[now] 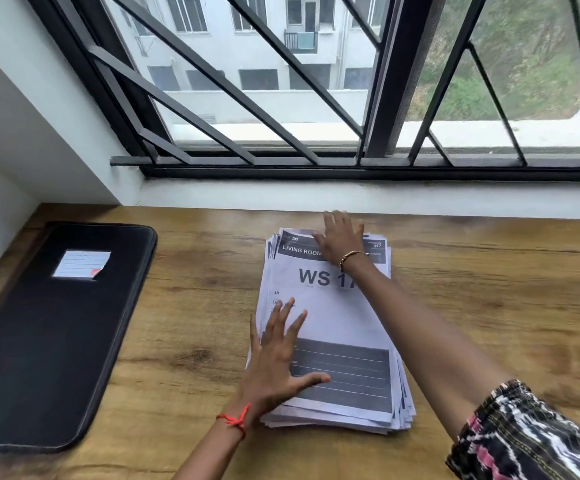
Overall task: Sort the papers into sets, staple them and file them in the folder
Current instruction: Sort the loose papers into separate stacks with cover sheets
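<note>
A thick stack of printed papers lies in the middle of the wooden desk, slightly fanned at its edges. Its top sheet reads "LIVING ROOM" and "WS 17". My left hand lies flat on the stack's near left part with fingers spread. My right hand reaches over the far edge of the stack, fingers straight and resting on the top sheet's dark header. A closed black zip folder with a small lined label lies on the desk to the left of the stack. No stapler is in view.
The wooden desk runs up to a white wall and window ledge at the back. Dark window bars stand above it. A white wall corner borders the desk's left side. Bare wood shows right of the stack.
</note>
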A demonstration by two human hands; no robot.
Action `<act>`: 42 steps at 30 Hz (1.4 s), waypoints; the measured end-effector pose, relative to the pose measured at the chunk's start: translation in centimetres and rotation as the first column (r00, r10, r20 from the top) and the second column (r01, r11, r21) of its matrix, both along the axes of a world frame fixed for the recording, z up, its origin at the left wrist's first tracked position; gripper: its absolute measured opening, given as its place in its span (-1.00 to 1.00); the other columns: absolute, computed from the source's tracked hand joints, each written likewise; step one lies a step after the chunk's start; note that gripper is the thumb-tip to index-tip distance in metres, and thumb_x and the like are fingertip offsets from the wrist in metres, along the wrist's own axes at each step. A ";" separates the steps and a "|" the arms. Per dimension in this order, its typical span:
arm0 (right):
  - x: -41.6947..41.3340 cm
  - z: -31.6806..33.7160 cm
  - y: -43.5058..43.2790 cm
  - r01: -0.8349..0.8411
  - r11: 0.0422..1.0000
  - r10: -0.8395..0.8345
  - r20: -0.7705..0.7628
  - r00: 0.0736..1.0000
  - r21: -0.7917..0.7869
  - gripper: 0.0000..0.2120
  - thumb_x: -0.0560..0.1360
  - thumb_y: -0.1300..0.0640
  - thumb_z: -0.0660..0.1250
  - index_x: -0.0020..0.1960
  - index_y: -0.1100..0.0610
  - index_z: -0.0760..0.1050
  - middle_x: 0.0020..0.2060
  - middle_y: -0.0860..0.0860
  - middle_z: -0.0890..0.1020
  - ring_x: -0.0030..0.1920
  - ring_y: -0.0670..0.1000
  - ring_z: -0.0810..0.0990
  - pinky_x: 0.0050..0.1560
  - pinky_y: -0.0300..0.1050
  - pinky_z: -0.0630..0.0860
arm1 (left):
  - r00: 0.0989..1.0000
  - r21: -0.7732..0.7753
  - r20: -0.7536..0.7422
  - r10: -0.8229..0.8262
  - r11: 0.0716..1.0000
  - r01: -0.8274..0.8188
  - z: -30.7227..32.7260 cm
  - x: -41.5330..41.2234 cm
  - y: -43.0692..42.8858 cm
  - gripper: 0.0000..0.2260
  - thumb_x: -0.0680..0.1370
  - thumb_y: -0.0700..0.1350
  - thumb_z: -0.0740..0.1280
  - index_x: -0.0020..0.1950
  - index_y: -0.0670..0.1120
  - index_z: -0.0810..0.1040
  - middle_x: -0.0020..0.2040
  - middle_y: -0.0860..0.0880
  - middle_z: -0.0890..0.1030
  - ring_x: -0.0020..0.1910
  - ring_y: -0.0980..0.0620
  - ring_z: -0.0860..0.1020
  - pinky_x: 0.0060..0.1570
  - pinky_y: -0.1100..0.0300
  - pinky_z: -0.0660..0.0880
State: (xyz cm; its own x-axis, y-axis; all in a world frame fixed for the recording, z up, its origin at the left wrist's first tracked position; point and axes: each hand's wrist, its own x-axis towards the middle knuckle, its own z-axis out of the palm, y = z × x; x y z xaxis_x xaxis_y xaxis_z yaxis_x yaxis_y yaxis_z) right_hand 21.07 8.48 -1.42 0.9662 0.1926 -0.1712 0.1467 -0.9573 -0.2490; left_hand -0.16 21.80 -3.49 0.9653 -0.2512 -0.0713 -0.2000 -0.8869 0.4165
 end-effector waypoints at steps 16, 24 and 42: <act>-8.0 -2.9 -7.5 0.388 0.621 -0.353 -0.199 0.914 0.681 -0.43 0.57 -0.01 0.18 0.50 0.16 0.11 0.49 0.00 0.16 0.49 -0.05 0.09 0.48 -0.13 0.03 | 0.830 -0.615 -0.404 0.384 0.558 -0.557 -0.2 7.8 2.7 -0.19 0.31 0.26 0.33 0.47 -0.05 0.25 0.43 0.02 0.35 0.39 0.10 0.33 0.40 0.04 0.28; -6.5 -3.0 -6.4 0.363 0.710 -0.350 -0.146 0.925 0.603 -0.40 0.57 0.04 0.20 0.50 0.22 0.07 0.51 0.08 0.07 0.51 -0.01 0.02 0.44 -0.21 -0.02 | 0.878 -0.549 -0.294 0.377 0.686 -0.478 0.3 7.9 2.1 -0.32 0.53 -0.03 0.33 0.53 -0.13 0.06 0.53 -0.01 0.07 0.47 0.19 0.02 0.33 0.40 -0.05; -8.1 -2.5 -9.3 0.472 0.332 -0.492 -0.277 0.826 0.817 -0.49 0.24 -0.10 0.35 0.12 0.12 0.57 0.06 0.09 0.63 0.05 0.10 0.61 0.04 -0.03 0.57 | 0.890 -0.701 -0.380 0.253 0.550 -0.455 -1.0 10.0 1.6 -0.29 0.40 0.10 0.39 0.49 -0.03 0.23 0.46 0.05 0.31 0.44 0.12 0.26 0.43 -0.01 0.22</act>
State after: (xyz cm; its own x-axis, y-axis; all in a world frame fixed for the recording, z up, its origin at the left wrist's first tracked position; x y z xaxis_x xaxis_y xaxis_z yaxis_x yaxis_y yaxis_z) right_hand 12.95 -0.87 -3.94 0.9416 -0.2734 -0.1966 -0.2531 -0.1891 -0.9488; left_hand 9.84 23.43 -4.47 0.9711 0.0492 -0.2336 0.2388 -0.2062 0.9489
